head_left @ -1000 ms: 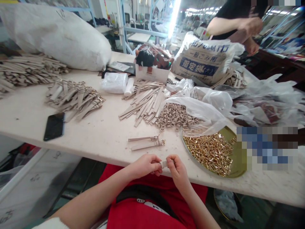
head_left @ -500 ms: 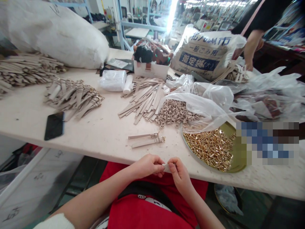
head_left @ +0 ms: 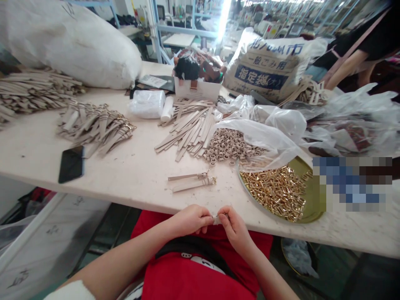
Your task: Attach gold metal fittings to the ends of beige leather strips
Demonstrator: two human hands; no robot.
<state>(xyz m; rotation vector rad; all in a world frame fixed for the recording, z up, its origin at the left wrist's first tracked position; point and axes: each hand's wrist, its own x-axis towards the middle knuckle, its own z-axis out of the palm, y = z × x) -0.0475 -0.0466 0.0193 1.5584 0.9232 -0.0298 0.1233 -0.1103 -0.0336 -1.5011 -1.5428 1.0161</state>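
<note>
At the table's front edge, above my lap, my left hand (head_left: 196, 219) and my right hand (head_left: 230, 225) meet with their fingertips pinched. Between them shows a small beige strap (head_left: 216, 220); most of it is hidden by the fingers. Just beyond my hands lie two beige straps with gold hardware, a nearer finished-looking strap (head_left: 192, 185) and a farther strap (head_left: 184, 177). To the right, a round olive tray (head_left: 317, 208) bears many small gold metal fittings (head_left: 276, 191). Small beige loops (head_left: 226, 146) spill from a clear plastic bag (head_left: 265, 143) behind it.
Loose flat straps (head_left: 190, 129) are spread mid-table, with a bundle of straps with hardware (head_left: 96, 127) farther left. A black phone (head_left: 71, 164) lies near the left front edge. A white box (head_left: 198, 89) and large printed sack (head_left: 265, 71) stand behind. Another person's arm (head_left: 348, 68) reaches in at right.
My hands stay together at nearly the same place, with slight finger movement around the strap. The other person's arm and body have shifted at the far right.
</note>
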